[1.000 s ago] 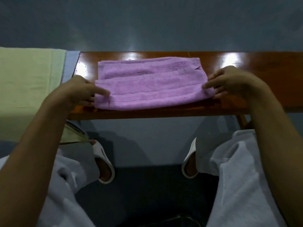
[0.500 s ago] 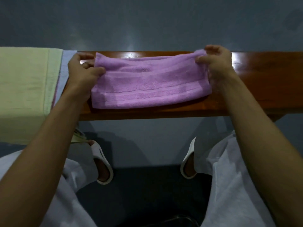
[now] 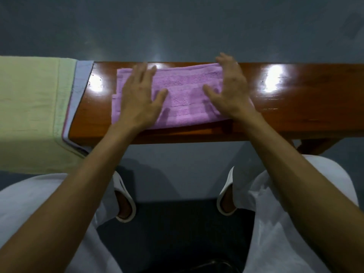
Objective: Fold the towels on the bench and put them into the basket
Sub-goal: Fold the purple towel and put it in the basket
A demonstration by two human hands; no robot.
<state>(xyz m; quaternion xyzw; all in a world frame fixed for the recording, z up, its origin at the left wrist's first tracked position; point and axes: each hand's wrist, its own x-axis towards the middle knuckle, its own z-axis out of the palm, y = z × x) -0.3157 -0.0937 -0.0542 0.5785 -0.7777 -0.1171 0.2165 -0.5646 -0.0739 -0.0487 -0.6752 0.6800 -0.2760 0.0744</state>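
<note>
A purple towel (image 3: pixel 184 97), folded into a long strip, lies flat on the brown wooden bench (image 3: pixel 299 99). My left hand (image 3: pixel 138 97) lies spread, palm down, on the towel's left part. My right hand (image 3: pixel 229 89) is spread over the towel's right end, fingers straight, palm down. Neither hand grips the cloth. No basket is clearly in view.
A pale yellow-green towel (image 3: pixel 29 111) is draped over the bench's left end, with bluish cloth layers (image 3: pixel 78 89) under it. My knees in white trousers and white slippers (image 3: pixel 126 201) are below the bench. A dark rim (image 3: pixel 214 266) shows at the bottom edge.
Both hands let go of the towel's far corners after folding the near layer back, then came inward and flattened onto the towel. The towel now lies as a narrower strip.
</note>
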